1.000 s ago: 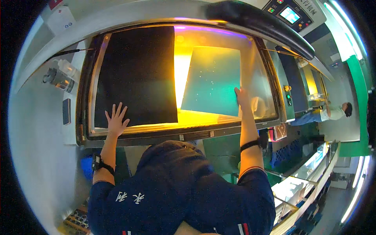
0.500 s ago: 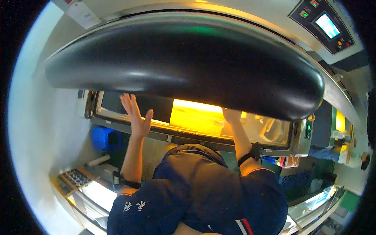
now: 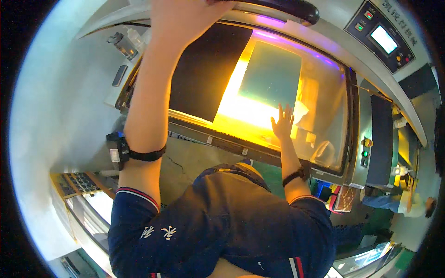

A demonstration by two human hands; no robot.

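My left hand point(image 3: 192, 16) reaches up to the top edge of the view and is closed on the black rounded lid bar point(image 3: 278, 8); its fingers are partly cut off. Below the raised lid, my right hand point(image 3: 283, 122) is open with fingers spread, over the lit glass bed point(image 3: 259, 125). Just beyond its fingertips lies a grey-green rectangular sheet point(image 3: 272, 74). A black sheet point(image 3: 206, 69) covers the left part of the bed, partly behind my left forearm. Yellow light glows between the two sheets.
At upper right is a control panel point(image 3: 384, 38) with a screen and buttons. A switch box point(image 3: 365, 153) sits right of the bed. On the left ledge are a bottle point(image 3: 123, 45) and a phone point(image 3: 119, 75). A person point(image 3: 403, 202) is at far right.
The black lid bar has risen, uncovering the bed and sheets. My left hand has gone from open below it to up on it. My right hand now shows fully, spread over the bed.
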